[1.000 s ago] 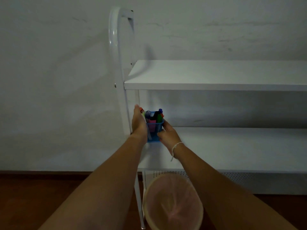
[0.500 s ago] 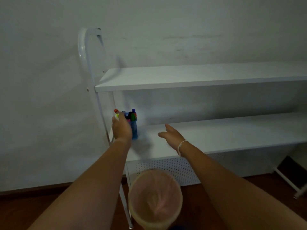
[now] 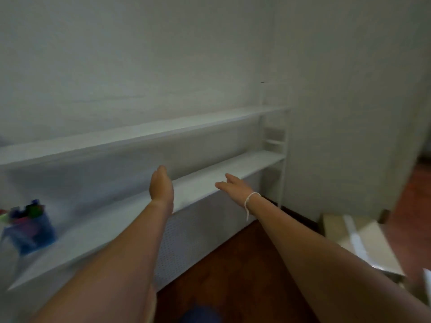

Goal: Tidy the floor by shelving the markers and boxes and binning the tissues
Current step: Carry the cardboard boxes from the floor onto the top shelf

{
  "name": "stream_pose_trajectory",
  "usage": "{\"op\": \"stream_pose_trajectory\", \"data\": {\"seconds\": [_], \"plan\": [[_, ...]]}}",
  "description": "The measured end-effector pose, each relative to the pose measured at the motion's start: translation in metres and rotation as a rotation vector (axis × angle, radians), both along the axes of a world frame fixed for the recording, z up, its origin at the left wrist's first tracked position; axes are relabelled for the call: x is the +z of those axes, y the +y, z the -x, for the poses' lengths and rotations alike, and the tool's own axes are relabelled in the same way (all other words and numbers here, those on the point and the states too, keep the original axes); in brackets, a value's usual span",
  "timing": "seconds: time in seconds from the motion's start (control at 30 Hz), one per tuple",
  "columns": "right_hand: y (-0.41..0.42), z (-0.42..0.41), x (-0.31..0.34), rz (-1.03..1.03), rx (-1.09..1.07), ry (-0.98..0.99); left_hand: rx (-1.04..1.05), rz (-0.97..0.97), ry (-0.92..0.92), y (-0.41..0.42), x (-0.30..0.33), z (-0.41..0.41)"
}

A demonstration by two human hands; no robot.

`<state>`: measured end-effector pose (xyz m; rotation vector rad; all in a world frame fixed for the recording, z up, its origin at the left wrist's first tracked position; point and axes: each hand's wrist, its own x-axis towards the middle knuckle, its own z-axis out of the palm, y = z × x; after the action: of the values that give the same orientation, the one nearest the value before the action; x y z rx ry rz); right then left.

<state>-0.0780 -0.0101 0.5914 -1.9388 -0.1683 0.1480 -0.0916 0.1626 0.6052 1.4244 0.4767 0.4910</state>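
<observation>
Blue marker cup (image 3: 30, 229) now sits alone at the left end of the lower shelf (image 3: 130, 217), w/ both hands off it, so markers look shelved. Left hand (image 3: 161, 187) has let go and hangs mid-shelf, fingers together, holding nothing. Right hand (image 3: 234, 186) empty too, fingers loosely spread. View has swung right to a cardboard box (image 3: 363, 243) on the floor near the shelf's right end, prob. next up.
</observation>
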Motion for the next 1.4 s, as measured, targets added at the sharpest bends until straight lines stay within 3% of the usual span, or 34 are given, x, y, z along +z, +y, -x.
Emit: {"op": "stream_pose_trajectory", "data": {"seconds": [0.3,0.63,1.0,1.17,1.4], "plan": [[-0.239,0.089,-0.011,-0.07,-0.507,-0.009,-0.59,-0.009,0.01,-0.255,-0.004,0.003],[-0.389,0.204,-0.023,-0.067,-0.91,-0.011,-0.971,-0.034,0.068,-0.439,-0.02,0.056],[-0.486,0.281,-0.097,-0.094,-1.17,0.144,-1.242,-0.092,0.239,-0.56,-0.109,0.103],[-0.512,0.284,-0.154,-0.13,-1.21,0.289,-1.24,-0.124,0.374,-0.594,-0.161,0.101],[-0.557,0.255,-0.228,-0.201,-1.212,0.35,-1.219,-0.219,0.504,-0.624,-0.238,0.071]]}}
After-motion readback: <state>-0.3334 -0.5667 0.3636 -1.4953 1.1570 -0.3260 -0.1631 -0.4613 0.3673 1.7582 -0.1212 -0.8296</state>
